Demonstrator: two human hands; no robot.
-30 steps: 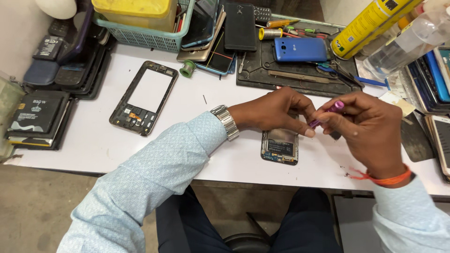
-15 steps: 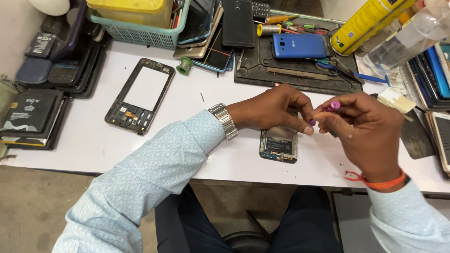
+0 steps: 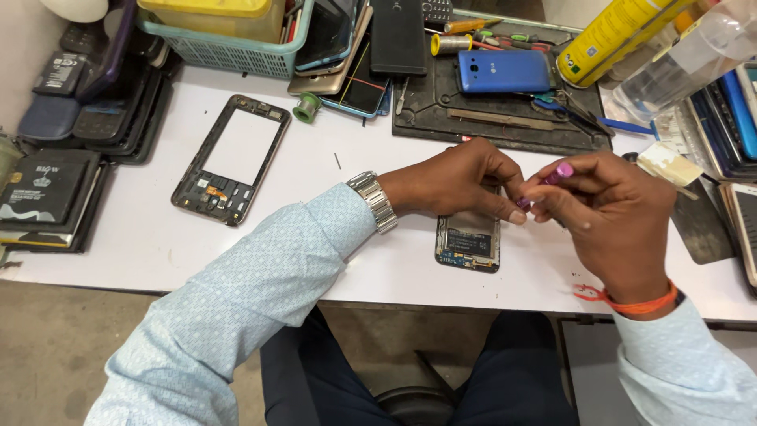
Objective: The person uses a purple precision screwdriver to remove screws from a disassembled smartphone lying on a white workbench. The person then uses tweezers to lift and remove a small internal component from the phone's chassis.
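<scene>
A phone repair workshop: stripped phone frame (image 3: 231,160), screwdrivers (image 3: 465,38), stacked handsets (image 3: 95,102).

Bright, even daylight falls on the white surface (image 3: 142,237); shadows are soft, focus is sharp, with slight stretching toward the edges.

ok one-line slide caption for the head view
Both hands, left hand and right hand, pinch a small purple-handled tool over an opened phone body on the white table.
</scene>
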